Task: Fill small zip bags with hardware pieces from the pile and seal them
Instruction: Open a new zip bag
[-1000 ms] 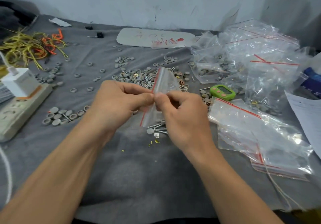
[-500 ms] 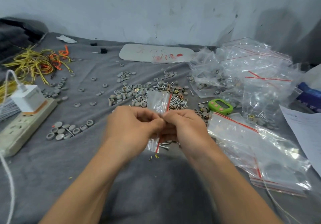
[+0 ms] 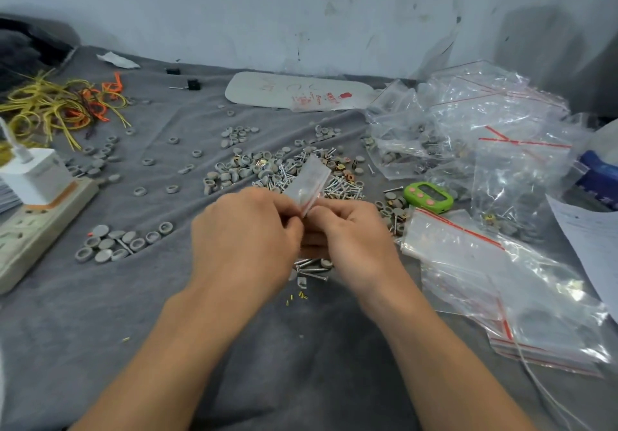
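Both my left hand (image 3: 247,230) and right hand (image 3: 347,233) pinch the red zip edge of a small clear plastic bag (image 3: 309,180) above the pile of grey caps and silver screws (image 3: 277,168); seemingly opening it, I next must part its lips.

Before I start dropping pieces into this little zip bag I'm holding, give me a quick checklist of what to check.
1. Grip on the small zip bag: ok. The left hand and right hand both pinch its near end.
2. Bag mouth open: cannot tell. The hands cover it and the bag is blurred.
3. Bag empty: cannot tell.
4. Pieces nearby: ok. Loose screws lie on the grey cloth right below the hands, and the main pile is just beyond.
5. Spare bags: ok. A stack of empty zip bags lies to the right.
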`<state>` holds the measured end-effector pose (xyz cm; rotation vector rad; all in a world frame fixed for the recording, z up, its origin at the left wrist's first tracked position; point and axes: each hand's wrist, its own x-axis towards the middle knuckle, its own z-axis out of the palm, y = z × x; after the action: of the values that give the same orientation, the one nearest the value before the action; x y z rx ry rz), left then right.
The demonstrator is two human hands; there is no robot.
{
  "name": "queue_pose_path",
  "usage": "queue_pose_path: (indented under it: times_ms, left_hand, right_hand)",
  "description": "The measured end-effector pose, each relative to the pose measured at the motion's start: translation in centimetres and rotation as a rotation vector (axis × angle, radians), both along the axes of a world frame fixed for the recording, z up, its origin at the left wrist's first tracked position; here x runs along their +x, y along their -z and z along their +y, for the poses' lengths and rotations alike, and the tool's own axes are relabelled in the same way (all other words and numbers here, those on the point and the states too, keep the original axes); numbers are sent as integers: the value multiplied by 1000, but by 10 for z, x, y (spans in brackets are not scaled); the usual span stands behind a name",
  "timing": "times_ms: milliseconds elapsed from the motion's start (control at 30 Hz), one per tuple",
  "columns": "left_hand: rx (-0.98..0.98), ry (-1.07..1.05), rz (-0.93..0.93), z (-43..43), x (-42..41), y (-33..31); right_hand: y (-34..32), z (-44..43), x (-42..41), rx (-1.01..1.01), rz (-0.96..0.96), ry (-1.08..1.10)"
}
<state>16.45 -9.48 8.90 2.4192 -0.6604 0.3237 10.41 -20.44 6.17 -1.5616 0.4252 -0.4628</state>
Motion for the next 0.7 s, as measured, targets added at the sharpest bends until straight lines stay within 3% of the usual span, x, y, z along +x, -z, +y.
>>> queue_pose_path:
  times_ms: [100, 167, 300, 400, 700]
  left_hand:
    - [-149, 61, 328, 5, 8, -4]
    - [-233, 88, 435, 7, 11, -6]
    - [-297, 130, 484, 9, 11, -7]
    - [-296, 138, 504, 10, 13, -6]
    - [-405, 294, 683, 13, 18, -3]
  right_hand:
    - [1, 1, -2, -97, 31, 150]
    - [0, -1, -5, -119, 59, 248]
    - [-5, 3, -6, 0, 15, 108]
    - [-9, 8, -7, -26, -5, 1]
    - [-11, 1, -7, 88, -3, -48]
